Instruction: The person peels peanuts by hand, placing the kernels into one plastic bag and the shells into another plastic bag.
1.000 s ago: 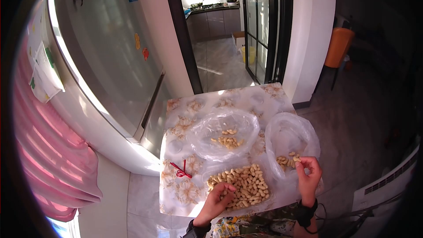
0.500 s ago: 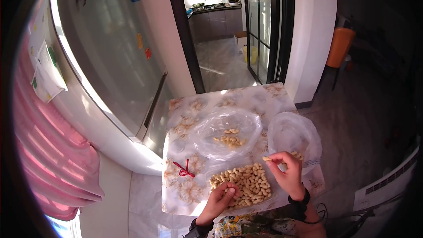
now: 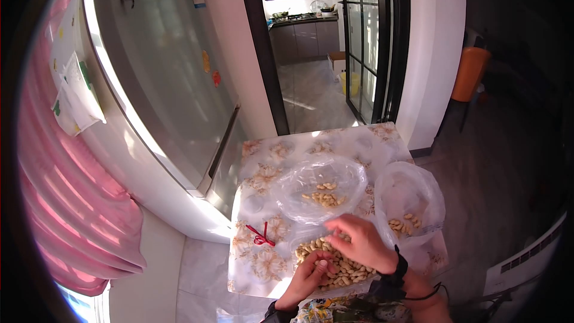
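Note:
Many unshelled peanuts (image 3: 354, 274) lie in a shallow clear container at the table's near edge. My left hand (image 3: 307, 276) rests over the left part of this pile. Its fingers are curled in with the thumb on top, and what they hold is hidden. Reaching left above the pile is my right hand (image 3: 363, 242), its fingers bent and slightly blurred, the thumb apart from the forefinger. No peanut shows between them. Just beyond the fingertips sits an open clear plastic bag (image 3: 287, 185) with some peanuts inside. Another plastic bag (image 3: 412, 180), at the right, also holds several peanuts.
A red ribbon or tie (image 3: 261, 236) lies on the flowered tablecloth (image 3: 263, 266) at the left. A fridge (image 3: 173, 84) stands beyond the table's left side. Behind the table, a glass door (image 3: 362, 42) opens into a kitchen. An orange chair (image 3: 470, 75) is at the right.
My right hand, which pinched a peanut near the right bag, has swung left over the pile, uncovering peanuts in that bag. My left hand stays over the pile. The view has shifted slightly.

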A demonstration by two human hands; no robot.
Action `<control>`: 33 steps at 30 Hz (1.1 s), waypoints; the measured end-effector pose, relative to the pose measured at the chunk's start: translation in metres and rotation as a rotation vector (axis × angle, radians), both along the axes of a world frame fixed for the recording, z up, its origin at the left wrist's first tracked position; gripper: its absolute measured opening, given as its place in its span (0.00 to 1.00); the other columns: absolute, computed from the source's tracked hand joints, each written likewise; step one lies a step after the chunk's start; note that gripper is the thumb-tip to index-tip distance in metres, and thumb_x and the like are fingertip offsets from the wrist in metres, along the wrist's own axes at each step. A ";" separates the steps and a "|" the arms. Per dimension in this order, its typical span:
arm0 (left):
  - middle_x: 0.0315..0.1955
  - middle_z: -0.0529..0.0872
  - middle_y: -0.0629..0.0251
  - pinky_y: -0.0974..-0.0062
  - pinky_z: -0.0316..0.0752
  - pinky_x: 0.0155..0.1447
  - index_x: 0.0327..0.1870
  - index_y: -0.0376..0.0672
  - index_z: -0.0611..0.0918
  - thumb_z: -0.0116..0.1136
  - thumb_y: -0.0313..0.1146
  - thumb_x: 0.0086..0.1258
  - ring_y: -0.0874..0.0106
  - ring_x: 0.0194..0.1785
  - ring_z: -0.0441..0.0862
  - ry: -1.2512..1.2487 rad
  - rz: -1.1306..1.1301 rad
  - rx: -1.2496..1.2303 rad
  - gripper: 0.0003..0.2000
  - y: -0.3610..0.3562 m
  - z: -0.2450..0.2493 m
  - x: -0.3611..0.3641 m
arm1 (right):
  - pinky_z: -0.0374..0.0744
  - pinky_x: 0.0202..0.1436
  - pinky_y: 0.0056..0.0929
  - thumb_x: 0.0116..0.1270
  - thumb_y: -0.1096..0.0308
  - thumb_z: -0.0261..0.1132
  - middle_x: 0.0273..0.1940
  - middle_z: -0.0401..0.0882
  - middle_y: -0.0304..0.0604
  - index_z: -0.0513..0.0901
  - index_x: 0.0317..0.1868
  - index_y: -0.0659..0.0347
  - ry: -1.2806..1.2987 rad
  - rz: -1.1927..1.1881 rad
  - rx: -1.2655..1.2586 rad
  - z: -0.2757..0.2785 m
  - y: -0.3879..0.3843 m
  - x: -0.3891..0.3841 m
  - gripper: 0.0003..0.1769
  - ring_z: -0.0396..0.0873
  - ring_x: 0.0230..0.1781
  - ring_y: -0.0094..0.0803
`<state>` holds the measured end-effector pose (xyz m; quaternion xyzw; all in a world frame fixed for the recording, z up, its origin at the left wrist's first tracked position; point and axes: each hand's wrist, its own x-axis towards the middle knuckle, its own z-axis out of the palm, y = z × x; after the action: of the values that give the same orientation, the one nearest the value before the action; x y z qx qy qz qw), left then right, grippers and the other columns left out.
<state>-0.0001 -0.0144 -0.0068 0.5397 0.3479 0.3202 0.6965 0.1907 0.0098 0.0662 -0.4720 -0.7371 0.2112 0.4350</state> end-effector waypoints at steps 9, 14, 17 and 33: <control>0.37 0.80 0.71 0.83 0.71 0.37 0.77 0.41 0.59 0.44 0.37 0.83 0.83 0.32 0.72 0.042 -0.039 0.011 0.25 0.000 -0.001 0.000 | 0.80 0.42 0.34 0.62 0.71 0.71 0.39 0.81 0.43 0.83 0.46 0.60 0.058 0.025 -0.046 -0.052 -0.048 -0.015 0.12 0.82 0.40 0.39; 0.34 0.81 0.71 0.83 0.70 0.35 0.75 0.40 0.64 0.44 0.38 0.83 0.84 0.31 0.72 0.092 -0.075 0.042 0.23 -0.001 0.003 -0.002 | 0.81 0.40 0.34 0.61 0.73 0.71 0.39 0.80 0.43 0.83 0.47 0.61 0.138 0.061 -0.092 -0.062 -0.051 -0.011 0.13 0.83 0.39 0.39; 0.34 0.82 0.71 0.84 0.71 0.35 0.74 0.39 0.65 0.43 0.39 0.84 0.84 0.30 0.72 0.116 -0.114 0.095 0.23 0.002 -0.004 -0.002 | 0.80 0.37 0.33 0.64 0.72 0.69 0.38 0.80 0.43 0.81 0.46 0.62 0.183 0.048 -0.126 -0.064 -0.053 -0.011 0.11 0.82 0.36 0.40; 0.35 0.86 0.66 0.88 0.76 0.35 0.50 0.36 0.76 0.61 0.28 0.74 0.83 0.34 0.83 -0.047 0.119 -0.004 0.10 0.000 -0.004 0.003 | 0.79 0.34 0.35 0.68 0.70 0.67 0.35 0.82 0.44 0.81 0.42 0.60 0.203 -0.079 -0.053 -0.070 -0.058 -0.010 0.06 0.82 0.32 0.41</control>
<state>0.0028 -0.0147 -0.0107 0.5090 0.3634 0.3729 0.6855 0.1807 -0.0484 -0.0034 -0.4883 -0.6641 0.2601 0.5028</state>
